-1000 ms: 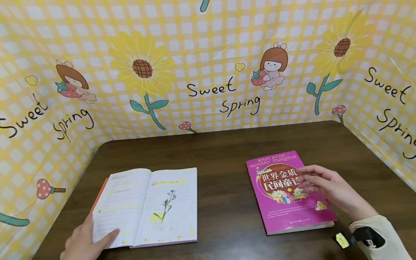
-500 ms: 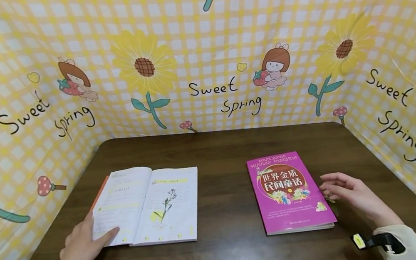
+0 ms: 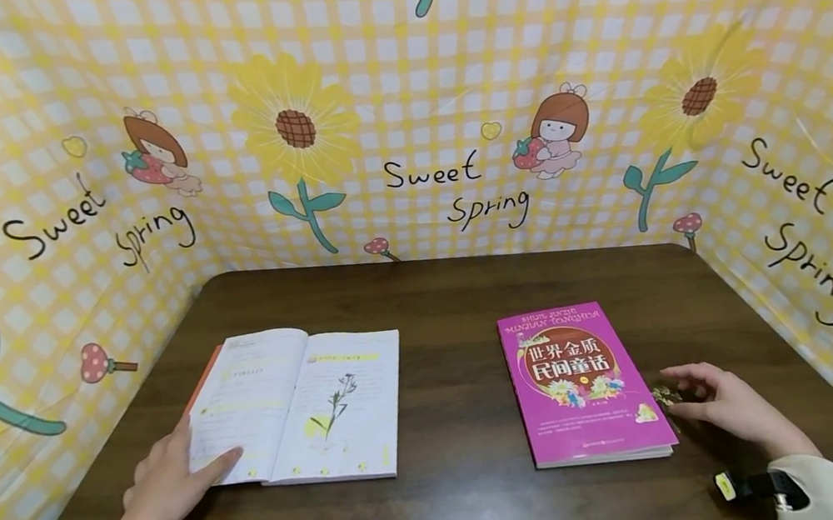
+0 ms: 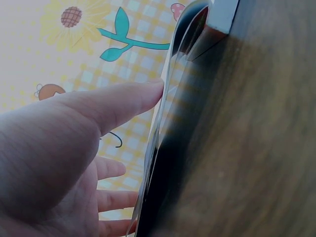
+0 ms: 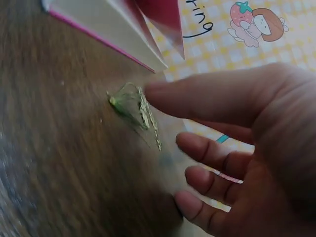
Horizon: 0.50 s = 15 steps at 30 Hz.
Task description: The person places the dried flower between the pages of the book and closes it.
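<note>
On the left in the head view an open book [image 3: 356,458] shows its white pages. A thin plant sprig [image 3: 338,406] appears across its right page. My left hand [image 3: 162,477] holds the book's left edge, thumb [image 4: 131,96] on the page and fingers at the outer side. To the right, a magenta book [image 3: 587,436] lies closed, front cover up. A small bunch of dried plant strands [image 5: 133,111], pale with a green base, is on the table beside it. My right hand [image 3: 735,405] hovers around this bunch, thumb tip right at the strands and fingers spread apart.
The dark wooden table [image 3: 448,357] stretches between and behind the books. A yellow checked cloth [image 3: 410,110] with printed flowers and figures hangs at the back and both sides. A black wrist strap [image 3: 770,487] is on the right forearm.
My right hand has moved from over the magenta book to the right and lower, beside the plant bunch. The left hand keeps its place on the open book. The head view has shifted slightly.
</note>
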### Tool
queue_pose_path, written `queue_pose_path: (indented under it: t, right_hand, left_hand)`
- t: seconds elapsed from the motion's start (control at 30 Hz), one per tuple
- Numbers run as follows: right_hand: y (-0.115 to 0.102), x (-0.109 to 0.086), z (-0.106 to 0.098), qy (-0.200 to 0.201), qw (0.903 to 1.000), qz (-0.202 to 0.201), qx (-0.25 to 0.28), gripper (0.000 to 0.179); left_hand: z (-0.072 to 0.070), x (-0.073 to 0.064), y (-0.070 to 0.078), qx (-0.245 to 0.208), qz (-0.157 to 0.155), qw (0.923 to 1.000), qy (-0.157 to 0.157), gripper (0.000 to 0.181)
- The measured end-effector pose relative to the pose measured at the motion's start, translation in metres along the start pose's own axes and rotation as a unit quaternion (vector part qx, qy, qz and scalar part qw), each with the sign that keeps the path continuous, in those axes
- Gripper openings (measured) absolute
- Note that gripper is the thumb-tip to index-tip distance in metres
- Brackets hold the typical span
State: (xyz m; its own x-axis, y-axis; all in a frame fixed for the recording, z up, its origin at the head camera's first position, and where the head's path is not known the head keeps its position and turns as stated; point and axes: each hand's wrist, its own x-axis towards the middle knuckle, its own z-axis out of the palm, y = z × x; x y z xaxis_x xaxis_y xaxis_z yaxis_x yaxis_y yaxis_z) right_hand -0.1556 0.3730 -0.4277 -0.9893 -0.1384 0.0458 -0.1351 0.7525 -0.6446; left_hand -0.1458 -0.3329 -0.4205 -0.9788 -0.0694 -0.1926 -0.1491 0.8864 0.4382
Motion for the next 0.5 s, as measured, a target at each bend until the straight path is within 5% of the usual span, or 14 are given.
queue_pose_path:
  t: [0.23, 0.5]
  right_hand:
    - [0.0016, -0.0007, -0.0007, -0.02, 0.9985, -0.013, -0.049, 0.055]
    - [0.0007, -0.0019, 0.0009, 0.011, 0.998, 0.003, -0.062, 0.034]
  left_hand:
    - [0.0015, -0.0014, -0.0014, -0.007, -0.004, 1.0, -0.003, 0.116]
    - [-0.0001, -0.0011, -0.0003, -0.001, -0.001, 1.0, 0.003, 0.116]
